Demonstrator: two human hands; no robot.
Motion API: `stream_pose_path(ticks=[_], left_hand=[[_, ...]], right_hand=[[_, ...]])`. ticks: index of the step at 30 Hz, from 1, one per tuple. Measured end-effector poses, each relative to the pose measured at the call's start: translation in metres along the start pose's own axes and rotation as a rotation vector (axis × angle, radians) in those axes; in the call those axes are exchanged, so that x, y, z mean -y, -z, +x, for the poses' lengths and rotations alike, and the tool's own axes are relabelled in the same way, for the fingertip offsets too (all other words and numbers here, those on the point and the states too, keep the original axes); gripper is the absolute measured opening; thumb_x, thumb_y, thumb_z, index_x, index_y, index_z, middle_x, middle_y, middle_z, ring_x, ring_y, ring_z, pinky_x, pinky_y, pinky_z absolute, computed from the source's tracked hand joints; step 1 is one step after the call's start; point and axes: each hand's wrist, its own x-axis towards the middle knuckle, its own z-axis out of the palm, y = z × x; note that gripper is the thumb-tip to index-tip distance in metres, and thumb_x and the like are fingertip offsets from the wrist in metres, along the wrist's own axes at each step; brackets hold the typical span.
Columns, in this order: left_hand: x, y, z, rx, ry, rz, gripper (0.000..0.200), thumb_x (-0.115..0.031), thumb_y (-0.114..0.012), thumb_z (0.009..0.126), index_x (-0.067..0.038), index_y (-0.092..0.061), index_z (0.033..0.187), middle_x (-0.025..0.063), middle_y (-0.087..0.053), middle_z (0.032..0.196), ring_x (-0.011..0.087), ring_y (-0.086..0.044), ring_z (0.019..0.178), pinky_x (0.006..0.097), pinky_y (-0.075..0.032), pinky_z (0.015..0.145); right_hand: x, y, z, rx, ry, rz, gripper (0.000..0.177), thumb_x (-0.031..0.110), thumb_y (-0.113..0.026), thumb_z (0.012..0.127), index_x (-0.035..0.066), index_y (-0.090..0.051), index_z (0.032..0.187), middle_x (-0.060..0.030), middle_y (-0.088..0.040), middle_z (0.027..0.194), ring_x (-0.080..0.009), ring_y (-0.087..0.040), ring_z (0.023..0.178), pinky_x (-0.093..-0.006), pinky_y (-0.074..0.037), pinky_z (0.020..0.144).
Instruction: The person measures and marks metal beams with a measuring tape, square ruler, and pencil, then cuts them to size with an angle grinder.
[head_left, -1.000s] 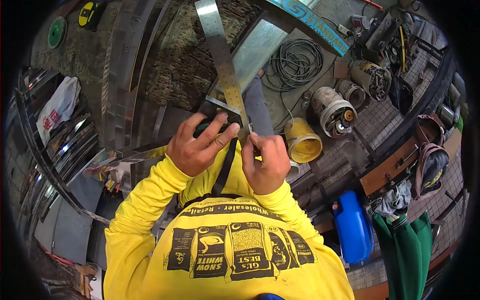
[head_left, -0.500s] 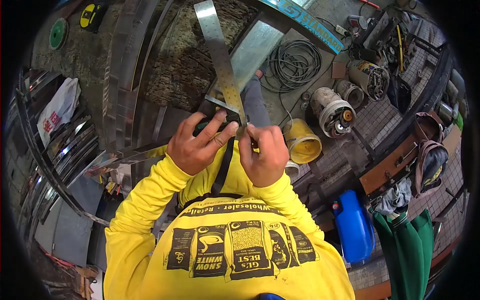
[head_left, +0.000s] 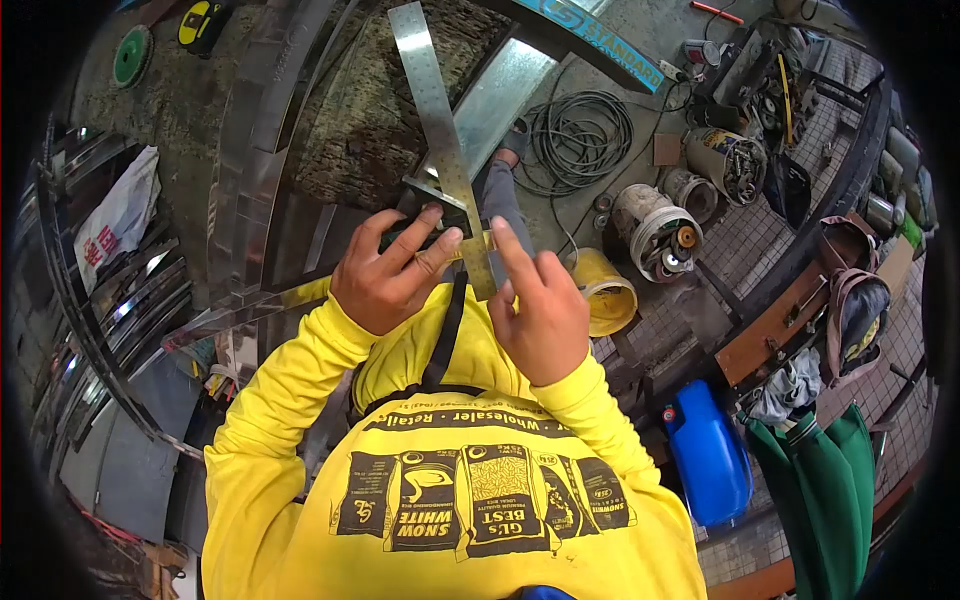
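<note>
A combination square lies in front of my body, its long steel blade [head_left: 430, 100] slanting away over a worn wooden block [head_left: 360, 130]. My left hand [head_left: 388, 268] is closed on the square's head [head_left: 437, 192], fingers and thumb gripping it, partly covering it. On the other side of the blade is my right hand [head_left: 540, 310], with its index finger stretched along the blade's edge near the lower end. The thumb stands apart and the other fingers are curled; I see nothing held in them. A shiny metal bar [head_left: 500, 95] runs beneath and beside the blade.
A coiled cable [head_left: 580, 140] lies on the floor ahead. To the right stand a yellow bucket [head_left: 608, 290], a bucket of discs [head_left: 655, 225] and a blue container [head_left: 705, 455]. Curved metal strips [head_left: 120, 310] fill the left. A tape measure [head_left: 203, 25] sits at upper left.
My right hand has opened from a pinch at the blade's edge, and its index finger is now extended. My left hand stays on the square. The view has shifted slightly.
</note>
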Motion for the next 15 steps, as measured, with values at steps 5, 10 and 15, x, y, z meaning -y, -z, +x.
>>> stream_pose_path(ticks=[5,10,15], left_hand=[[0.000,0.002,0.000,-0.008,0.001,-0.003,0.056,-0.008,-0.085,0.076,-0.015,-0.074,0.131,0.0099,-0.067,0.138,0.0358,-0.059,0.112,0.0451,-0.054,0.095],[0.001,0.000,-0.002,-0.013,-0.003,-0.003,0.056,-0.009,-0.084,0.077,-0.015,-0.074,0.131,0.0096,-0.067,0.139,0.0352,-0.060,0.114,0.0453,-0.052,0.095],[0.000,0.005,0.000,-0.001,0.010,0.009,0.057,-0.012,-0.085,0.077,-0.017,-0.074,0.132,0.0092,-0.065,0.141,0.0348,-0.060,0.117,0.0467,-0.050,0.097]], right_hand=[[0.000,0.001,-0.006,0.067,0.049,-0.130,0.066,0.005,-0.073,0.078,0.018,-0.063,0.142,-0.0090,-0.047,0.084,-0.0281,-0.059,0.077,-0.0398,-0.050,0.063],[-0.021,-0.012,-0.059,0.118,-0.047,0.159,0.022,0.006,-0.068,0.080,0.008,-0.070,0.102,-0.0098,-0.052,0.082,-0.0258,-0.058,0.074,-0.0356,-0.047,0.060],[-0.058,-0.026,-0.052,0.304,-0.722,1.306,0.016,0.012,-0.055,0.094,-0.001,-0.065,0.092,-0.0082,-0.058,0.078,-0.0176,-0.056,0.070,-0.0341,-0.046,0.061]])
